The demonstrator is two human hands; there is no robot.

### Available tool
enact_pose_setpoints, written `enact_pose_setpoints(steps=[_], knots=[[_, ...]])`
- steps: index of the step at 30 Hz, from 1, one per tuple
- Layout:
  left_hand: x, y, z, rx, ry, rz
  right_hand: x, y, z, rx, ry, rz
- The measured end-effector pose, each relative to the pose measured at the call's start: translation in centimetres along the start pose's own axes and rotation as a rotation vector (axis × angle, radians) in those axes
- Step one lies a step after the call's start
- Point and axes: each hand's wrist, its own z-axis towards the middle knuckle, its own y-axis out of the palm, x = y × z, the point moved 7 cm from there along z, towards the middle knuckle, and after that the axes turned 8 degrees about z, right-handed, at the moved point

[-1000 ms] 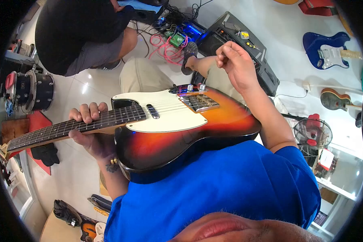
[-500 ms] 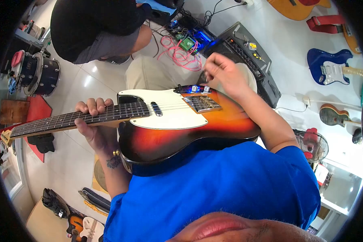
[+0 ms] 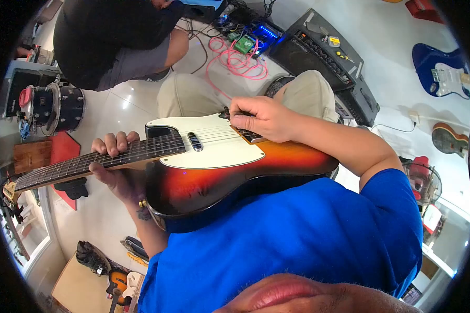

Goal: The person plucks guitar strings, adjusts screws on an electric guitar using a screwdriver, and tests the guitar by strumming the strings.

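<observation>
A sunburst electric guitar (image 3: 203,182) with a cream pickguard (image 3: 222,154) lies across my lap, its neck pointing left. My left hand (image 3: 110,143) is wrapped round the neck (image 3: 154,149), fingertips over the fretboard and thumb on the near side. Over the strings by the bridge, my right hand (image 3: 266,121) is closed in a pinch. Whatever it may hold is hidden. That hand covers most of the bridge and the control knobs.
A black amplifier (image 3: 318,57) stands ahead, near coiled pink cable (image 3: 230,60) and a green pedal (image 3: 244,44). Another person (image 3: 109,41) is at the upper left. Drums (image 3: 65,107) stand at left; a blue guitar (image 3: 425,68) hangs at right.
My right hand has come down and left from above the guitar's controls to the strings by the bridge. My left hand remains round the neck. The view has shifted slightly.
</observation>
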Motion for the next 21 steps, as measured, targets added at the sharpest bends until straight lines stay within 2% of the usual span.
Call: enact_pose_setpoints(steps=[2,5,8,10,11,13,16,21], knots=[[-0.1,0.1,0.0,0.008,-0.011,0.013,0.3,0.0,-0.1,0.009,-0.044,0.009],[-0.2,0.6,0.0,0.011,-0.004,-0.003,0.9,-0.4,-0.1,-0.005,0.034,0.017],[0.2,-0.5,0.7,-0.149,-0.035,0.020,2.7,-0.1,-0.4,-0.017,0.064,0.065],[0.2,-0.2,0.4,-0.257,-0.034,-0.089,2.6,0.1,-0.3,0.051,-0.034,0.061],[0.2,0.0,0.6,-0.340,-0.013,-0.113,2.5,0.1,-0.4,0.035,0.033,0.112],[0.3,0.5,1.0,-0.481,0.013,-0.132,2.1,0.4,-0.3,-0.039,-0.010,0.214],[-0.1,0.9,2.0,-0.531,0.023,-0.191,1.2,-0.1,-0.5,-0.110,-0.126,0.265],[1.0,1.2,4.0,-0.577,0.047,-0.290,0.8,-0.6,-0.8,-0.125,-0.154,0.230]])
